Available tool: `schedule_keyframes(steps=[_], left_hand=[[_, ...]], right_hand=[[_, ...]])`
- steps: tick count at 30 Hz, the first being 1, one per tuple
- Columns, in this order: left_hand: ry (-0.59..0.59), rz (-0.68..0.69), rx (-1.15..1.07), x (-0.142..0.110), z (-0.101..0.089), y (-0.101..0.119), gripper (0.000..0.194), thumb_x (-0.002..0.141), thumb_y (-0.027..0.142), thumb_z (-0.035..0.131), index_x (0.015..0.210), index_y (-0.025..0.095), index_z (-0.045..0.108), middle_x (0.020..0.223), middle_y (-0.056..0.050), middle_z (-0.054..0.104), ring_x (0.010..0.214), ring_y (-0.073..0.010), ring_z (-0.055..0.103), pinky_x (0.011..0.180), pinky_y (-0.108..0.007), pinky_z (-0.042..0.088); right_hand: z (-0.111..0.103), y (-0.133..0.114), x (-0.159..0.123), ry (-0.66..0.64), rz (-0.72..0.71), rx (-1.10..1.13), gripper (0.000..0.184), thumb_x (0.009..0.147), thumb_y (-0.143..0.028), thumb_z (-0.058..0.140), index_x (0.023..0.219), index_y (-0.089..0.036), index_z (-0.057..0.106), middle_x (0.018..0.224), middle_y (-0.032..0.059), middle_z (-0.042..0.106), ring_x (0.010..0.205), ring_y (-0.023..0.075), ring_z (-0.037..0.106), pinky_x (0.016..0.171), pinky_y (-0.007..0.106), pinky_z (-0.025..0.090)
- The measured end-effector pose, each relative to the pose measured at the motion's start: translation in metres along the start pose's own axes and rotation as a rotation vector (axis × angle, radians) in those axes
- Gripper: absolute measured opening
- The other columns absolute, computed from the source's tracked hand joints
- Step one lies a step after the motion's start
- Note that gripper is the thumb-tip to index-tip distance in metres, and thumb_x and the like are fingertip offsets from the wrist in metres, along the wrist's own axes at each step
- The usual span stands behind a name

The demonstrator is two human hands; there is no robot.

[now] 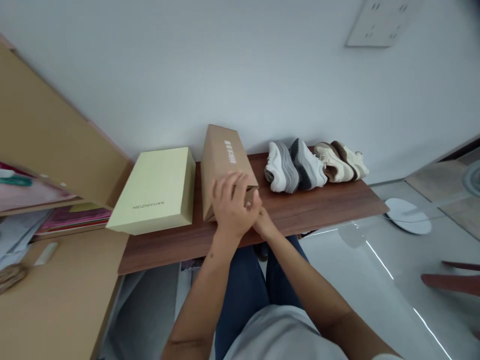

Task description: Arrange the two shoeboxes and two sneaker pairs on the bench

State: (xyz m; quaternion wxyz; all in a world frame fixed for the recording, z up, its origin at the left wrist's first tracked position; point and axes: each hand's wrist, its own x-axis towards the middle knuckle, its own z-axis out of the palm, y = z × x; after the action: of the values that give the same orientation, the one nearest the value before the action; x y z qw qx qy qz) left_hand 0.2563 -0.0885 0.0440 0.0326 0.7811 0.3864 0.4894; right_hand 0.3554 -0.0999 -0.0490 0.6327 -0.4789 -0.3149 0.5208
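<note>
Boxes (221,162), two; shoes (285,167), four

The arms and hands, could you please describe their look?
The left hand and right hand are ungloved; both forearms are bare, without watch or bracelet. A small spot marks the left forearm; a pale sleeve edge shows on the right arm.

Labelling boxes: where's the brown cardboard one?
The brown cardboard box is on the wooden shelf near the head view's centre, right of the yellow box, left of the grey-white sneakers.
</note>
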Motion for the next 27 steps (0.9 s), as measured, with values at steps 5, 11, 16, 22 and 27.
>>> schedule_keyframes(steps=[5,11,16,22,27], left_hand=[[-0.033,-0.029,-0.166,-0.022,0.008,-0.014,0.053,0.094,0.05,0.05,0.138,0.021,0.056,0.146,-0.015,0.053,0.142,-0.0283,0.044,0.119,-0.049,0.031],[0.172,-0.859,-0.366,-0.064,0.013,-0.074,0.066,0.096,0.06,0.046,0.15,0.022,0.038,0.155,-0.017,0.044,0.143,-0.0262,0.044,0.118,-0.045,0.036],[0.178,-0.86,-0.435,-0.074,0.009,-0.081,0.071,0.092,0.061,0.053,0.151,0.024,0.037,0.16,-0.014,0.038,0.146,-0.0244,0.039,0.121,-0.039,0.031],[0.173,-0.944,-0.49,-0.065,0.016,-0.082,0.069,0.094,0.063,0.048,0.15,0.023,0.043,0.16,-0.014,0.039,0.148,-0.0257,0.037,0.121,-0.041,0.031],[0.06,-0.872,-0.502,-0.058,0.014,-0.064,0.065,0.095,0.062,0.047,0.147,0.025,0.046,0.157,-0.013,0.043,0.146,-0.0265,0.04,0.119,-0.043,0.035]], right_hand=[[-0.02,-0.032,-0.001,0.234,-0.113,0.09,0.068,0.091,-0.072,0.039,0.146,-0.032,0.047,0.142,0.0085,0.058,0.116,0.0283,0.064,0.083,0.046,0.06],[-0.038,-0.025,0.0,0.178,-0.154,-0.254,0.07,0.087,-0.066,0.056,0.148,-0.033,0.045,0.142,0.0073,0.057,0.123,0.0271,0.057,0.092,0.046,0.058],[-0.041,-0.009,-0.009,0.254,-0.252,-0.682,0.063,0.093,-0.062,0.049,0.14,-0.02,0.056,0.146,0.0166,0.048,0.14,0.0312,0.043,0.117,0.055,0.035],[-0.042,-0.008,-0.017,0.223,-0.436,-0.816,0.071,0.098,-0.059,0.042,0.156,-0.019,0.031,0.154,0.0203,0.038,0.145,0.0292,0.036,0.117,0.054,0.034],[-0.041,-0.017,-0.017,0.244,-0.479,-0.869,0.075,0.098,-0.056,0.041,0.158,-0.016,0.02,0.157,0.0222,0.034,0.146,0.0313,0.034,0.117,0.057,0.033]])
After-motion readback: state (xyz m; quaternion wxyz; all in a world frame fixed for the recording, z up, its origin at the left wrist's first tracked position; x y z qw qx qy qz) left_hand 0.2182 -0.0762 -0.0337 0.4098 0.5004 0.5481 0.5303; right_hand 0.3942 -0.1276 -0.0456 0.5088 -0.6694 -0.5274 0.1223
